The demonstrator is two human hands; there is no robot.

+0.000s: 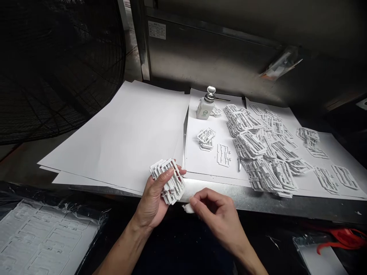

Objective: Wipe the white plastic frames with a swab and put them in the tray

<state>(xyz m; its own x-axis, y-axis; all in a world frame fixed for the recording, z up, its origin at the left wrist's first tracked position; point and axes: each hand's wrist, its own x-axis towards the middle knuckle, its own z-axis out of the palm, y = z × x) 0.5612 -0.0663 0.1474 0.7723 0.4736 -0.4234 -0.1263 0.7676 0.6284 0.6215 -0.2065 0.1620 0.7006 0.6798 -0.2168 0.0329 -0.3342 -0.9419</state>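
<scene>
My left hand is wrapped round a stack of white slotted frames, its thumb lying across the top one, over the table's front edge. To the right and slightly lower, my right hand pinches a small white wad between thumb and forefinger, apart from the stack. Beyond the hands, a small pile of frames and a single flat frame lie on white paper. A large heap of similar frames is further right.
A white bottle with a metal cap stands at the back. White sheets cover the table's left side. A large fan stands at the left. Moulded sheets in clear plastic are at lower left; red-handled scissors or pliers are at lower right.
</scene>
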